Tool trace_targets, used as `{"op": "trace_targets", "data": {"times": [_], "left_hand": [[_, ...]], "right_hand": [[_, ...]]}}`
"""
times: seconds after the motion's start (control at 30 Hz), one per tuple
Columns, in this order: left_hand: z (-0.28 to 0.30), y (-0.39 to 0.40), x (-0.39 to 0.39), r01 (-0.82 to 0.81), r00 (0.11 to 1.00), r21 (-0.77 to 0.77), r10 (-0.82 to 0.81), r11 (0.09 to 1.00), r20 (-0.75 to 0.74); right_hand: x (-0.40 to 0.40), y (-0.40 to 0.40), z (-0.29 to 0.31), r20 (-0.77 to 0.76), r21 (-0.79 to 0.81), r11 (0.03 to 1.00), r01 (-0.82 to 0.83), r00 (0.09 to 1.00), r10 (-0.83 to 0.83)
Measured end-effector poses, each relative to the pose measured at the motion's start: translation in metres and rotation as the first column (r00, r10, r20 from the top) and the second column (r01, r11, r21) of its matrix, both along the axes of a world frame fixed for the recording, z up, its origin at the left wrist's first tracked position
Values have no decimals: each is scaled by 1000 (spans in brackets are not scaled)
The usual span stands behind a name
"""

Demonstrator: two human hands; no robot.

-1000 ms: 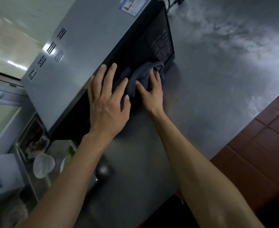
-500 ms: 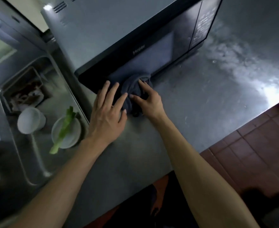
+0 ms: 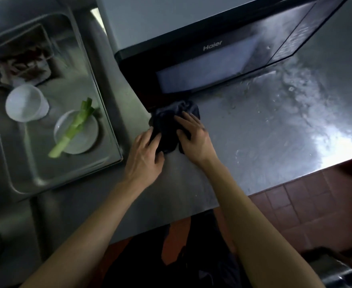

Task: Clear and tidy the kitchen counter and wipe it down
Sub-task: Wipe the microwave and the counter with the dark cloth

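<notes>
A dark bunched cloth (image 3: 168, 123) lies on the steel counter (image 3: 254, 142), just in front of the lower left corner of the black microwave (image 3: 204, 65). My right hand (image 3: 193, 138) presses on the cloth's right side with its fingers spread and fairly straight. My left hand (image 3: 145, 156) rests against the cloth's left edge, fingertips on the fabric. Both hands are low on the counter, near the sink's rim.
Left of the hands is a steel sink (image 3: 110, 125) holding a white cup (image 3: 25, 102), a white plate (image 3: 81, 140) with a green leek stalk (image 3: 73, 127) and a tray of scraps (image 3: 21, 59). Wet streaks (image 3: 295, 104) cover the counter at right. Red floor tiles (image 3: 295, 204) lie beyond the front edge.
Both hands and the cloth have come down from the microwave's door to the counter in front of it. My view has swung, so the sink now shows fully.
</notes>
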State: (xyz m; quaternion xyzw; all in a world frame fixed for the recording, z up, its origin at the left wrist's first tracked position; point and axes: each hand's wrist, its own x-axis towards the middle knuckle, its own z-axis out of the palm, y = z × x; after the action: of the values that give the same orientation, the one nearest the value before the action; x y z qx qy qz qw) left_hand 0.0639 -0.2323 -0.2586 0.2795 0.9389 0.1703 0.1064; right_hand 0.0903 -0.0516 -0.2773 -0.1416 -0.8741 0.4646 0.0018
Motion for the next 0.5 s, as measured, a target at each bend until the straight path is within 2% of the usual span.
{"op": "trace_targets", "data": {"times": [0.13,0.27,0.37,0.5], "left_hand": [[-8,2,5,-68,998,20,68,997,-5],[-12,12,8,-100,995,68,100,993,17],[-19,18,7,-110,992,-11,111,994,53],[-24,19,2,-145,986,-84,151,986,71]], "right_hand": [[3,14,-10,-7,167,981,-100,995,103],[-6,22,-12,9,277,923,-267,961,275],[-14,27,-16,74,334,848,-410,909,411],[-22,35,-19,166,418,751,-511,856,490]]}}
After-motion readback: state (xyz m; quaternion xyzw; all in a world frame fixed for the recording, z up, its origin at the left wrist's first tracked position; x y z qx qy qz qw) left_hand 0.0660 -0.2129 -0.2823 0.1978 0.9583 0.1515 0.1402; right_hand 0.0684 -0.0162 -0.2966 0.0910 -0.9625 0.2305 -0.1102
